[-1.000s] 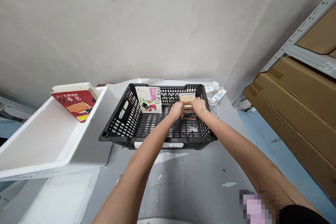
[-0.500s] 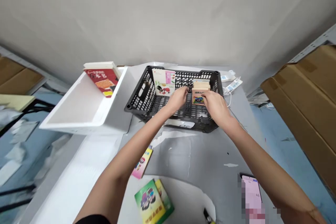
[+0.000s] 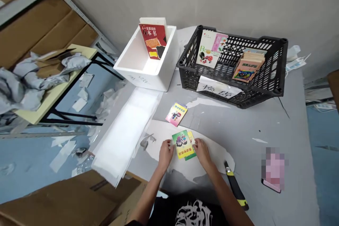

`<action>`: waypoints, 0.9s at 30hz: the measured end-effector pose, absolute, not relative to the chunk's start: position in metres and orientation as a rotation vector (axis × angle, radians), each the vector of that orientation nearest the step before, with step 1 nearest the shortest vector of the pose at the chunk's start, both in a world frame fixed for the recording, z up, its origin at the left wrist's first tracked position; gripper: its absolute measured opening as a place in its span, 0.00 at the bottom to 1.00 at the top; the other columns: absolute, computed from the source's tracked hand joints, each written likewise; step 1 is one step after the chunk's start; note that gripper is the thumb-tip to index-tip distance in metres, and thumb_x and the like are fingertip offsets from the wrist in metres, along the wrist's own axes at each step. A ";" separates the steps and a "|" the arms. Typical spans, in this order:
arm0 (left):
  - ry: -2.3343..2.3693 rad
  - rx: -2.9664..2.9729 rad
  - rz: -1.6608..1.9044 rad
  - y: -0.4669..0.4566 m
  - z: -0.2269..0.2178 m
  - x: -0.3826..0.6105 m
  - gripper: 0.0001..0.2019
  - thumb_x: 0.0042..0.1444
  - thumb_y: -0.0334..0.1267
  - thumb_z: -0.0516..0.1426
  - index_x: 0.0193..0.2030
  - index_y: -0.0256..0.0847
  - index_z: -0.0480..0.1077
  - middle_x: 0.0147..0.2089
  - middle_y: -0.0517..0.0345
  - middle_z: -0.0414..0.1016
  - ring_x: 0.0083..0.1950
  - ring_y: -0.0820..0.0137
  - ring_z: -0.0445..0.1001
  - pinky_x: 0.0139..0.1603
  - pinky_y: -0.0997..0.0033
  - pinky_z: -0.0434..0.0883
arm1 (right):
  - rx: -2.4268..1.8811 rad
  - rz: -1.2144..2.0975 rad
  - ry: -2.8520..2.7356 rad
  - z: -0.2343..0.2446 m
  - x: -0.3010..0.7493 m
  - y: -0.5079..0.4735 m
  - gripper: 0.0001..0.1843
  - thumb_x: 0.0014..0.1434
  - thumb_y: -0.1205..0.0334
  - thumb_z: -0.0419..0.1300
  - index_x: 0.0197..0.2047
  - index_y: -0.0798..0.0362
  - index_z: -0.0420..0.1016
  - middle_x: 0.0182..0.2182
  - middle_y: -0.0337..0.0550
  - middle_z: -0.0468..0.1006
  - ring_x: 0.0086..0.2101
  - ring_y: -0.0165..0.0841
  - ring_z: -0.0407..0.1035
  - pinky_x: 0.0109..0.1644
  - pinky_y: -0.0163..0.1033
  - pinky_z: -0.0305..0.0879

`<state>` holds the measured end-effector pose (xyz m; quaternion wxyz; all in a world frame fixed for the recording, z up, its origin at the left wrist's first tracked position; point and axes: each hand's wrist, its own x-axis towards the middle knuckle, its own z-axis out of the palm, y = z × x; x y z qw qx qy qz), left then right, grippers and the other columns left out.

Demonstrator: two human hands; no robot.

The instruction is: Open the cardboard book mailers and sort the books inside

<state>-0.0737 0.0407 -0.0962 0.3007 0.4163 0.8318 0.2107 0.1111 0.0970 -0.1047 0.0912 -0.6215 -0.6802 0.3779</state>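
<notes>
Two small green-and-yellow booklets (image 3: 182, 144) lie overlapping on a white sheet near the table's front. At their left edge is my left hand (image 3: 166, 154), fingers curved and apart, without a clear hold. My right hand (image 3: 202, 151) pinches the right edge of the lower booklet, its fingertips partly hidden. A little farther back lies a pink-and-yellow booklet (image 3: 176, 113). Behind, the black plastic crate (image 3: 261, 93) holds a white "Beautiful" book (image 3: 211, 48) leaning at its left and a row of small books (image 3: 249, 65) at its right.
Left of the crate stands a white foam box (image 3: 148, 81) with a red book (image 3: 154, 40) upright in it. White foam sheeting (image 3: 127, 127) hangs over the table's left edge. A utility knife (image 3: 235, 185) and a phone (image 3: 274, 169) lie on the right.
Both hands have left the row of small books in the crate and come back to the green-and-yellow booklets. The view has turned left and down. The small books stay in the crate.
</notes>
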 end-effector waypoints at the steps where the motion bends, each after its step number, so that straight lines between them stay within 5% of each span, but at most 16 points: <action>1: 2.199 1.018 0.581 0.030 -0.105 -0.067 0.12 0.50 0.40 0.54 0.41 0.38 0.65 0.42 0.48 0.72 0.39 0.62 0.74 0.40 0.61 0.71 | -1.858 1.119 -2.029 -0.112 0.108 0.085 0.10 0.52 0.71 0.54 0.38 0.51 0.71 0.37 0.50 0.76 0.40 0.41 0.72 0.42 0.42 0.68; 6: 2.072 0.786 0.682 0.028 -0.123 -0.051 0.11 0.48 0.41 0.56 0.37 0.40 0.64 0.33 0.57 0.71 0.34 0.67 0.72 0.37 0.67 0.68 | -1.934 1.076 -1.946 -0.128 0.098 0.061 0.10 0.50 0.69 0.56 0.37 0.49 0.67 0.39 0.50 0.75 0.43 0.43 0.70 0.43 0.44 0.67; 11: 1.958 0.799 0.694 0.043 -0.119 -0.060 0.15 0.49 0.47 0.55 0.22 0.42 0.56 0.20 0.67 0.58 0.25 0.74 0.63 0.27 0.75 0.60 | -1.915 1.492 -1.576 -0.125 0.092 0.070 0.04 0.50 0.62 0.56 0.30 0.51 0.65 0.29 0.43 0.75 0.34 0.39 0.71 0.37 0.41 0.68; 13: 1.845 0.795 0.743 0.045 -0.106 -0.064 0.18 0.48 0.51 0.55 0.21 0.42 0.54 0.19 0.68 0.56 0.24 0.76 0.60 0.26 0.76 0.59 | -1.789 1.642 -1.424 -0.115 0.093 0.073 0.10 0.54 0.55 0.53 0.34 0.52 0.66 0.28 0.41 0.75 0.31 0.36 0.71 0.33 0.39 0.68; 18: 1.532 0.639 1.013 0.059 -0.046 -0.070 0.18 0.45 0.53 0.58 0.26 0.39 0.65 0.21 0.65 0.65 0.24 0.76 0.62 0.27 0.75 0.62 | -1.416 1.889 -0.947 -0.074 0.099 0.076 0.23 0.51 0.45 0.59 0.45 0.51 0.68 0.35 0.40 0.78 0.32 0.33 0.71 0.30 0.34 0.65; 27: 1.399 0.505 1.254 0.075 0.007 -0.081 0.16 0.45 0.50 0.62 0.27 0.37 0.70 0.19 0.65 0.64 0.22 0.78 0.59 0.25 0.77 0.59 | -1.364 1.909 -0.779 -0.044 0.094 0.062 0.20 0.50 0.47 0.64 0.43 0.48 0.71 0.40 0.40 0.79 0.36 0.33 0.71 0.36 0.33 0.64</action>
